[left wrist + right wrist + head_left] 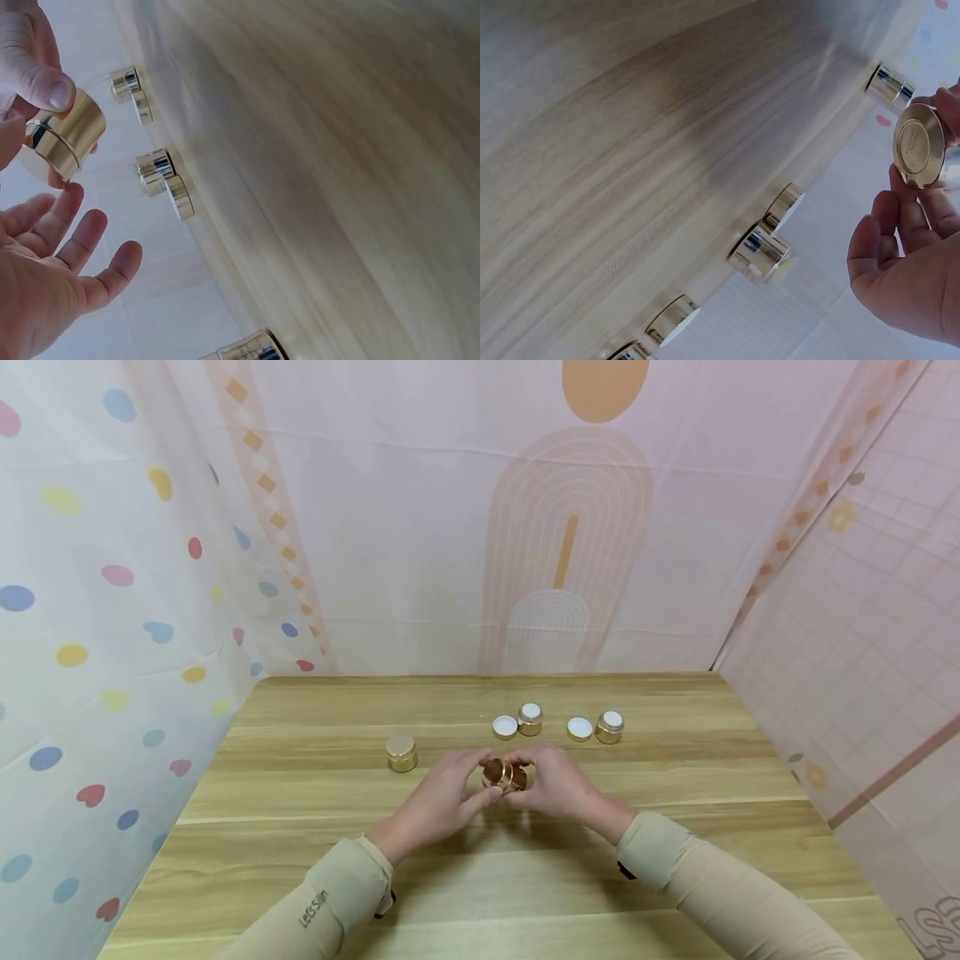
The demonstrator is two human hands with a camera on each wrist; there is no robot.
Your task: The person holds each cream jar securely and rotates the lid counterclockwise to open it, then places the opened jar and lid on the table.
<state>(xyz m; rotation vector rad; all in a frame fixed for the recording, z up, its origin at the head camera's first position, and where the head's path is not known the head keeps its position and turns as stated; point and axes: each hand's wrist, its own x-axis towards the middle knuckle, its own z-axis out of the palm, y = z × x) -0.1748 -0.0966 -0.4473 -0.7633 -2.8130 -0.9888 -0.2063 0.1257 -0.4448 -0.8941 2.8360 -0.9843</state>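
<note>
Left hand (448, 787) and right hand (555, 779) pinch tilted gold jar (505, 776), fingers part-curled; capped jar (402, 754) stands left on worktop (247, 827).

table (300, 827): evenly lit, seemingly from above, soft shadows below my left hand (441, 793) and my right hand (557, 782)
backdrop (405, 527): bright and pale, pinker toward my right
gold jar (84, 131): small glints where i hold it
my 2 wrist views: dimmer, hazy, table grain smeared soft
my head view: clearer, wide-angle stretch toward the edges
</note>
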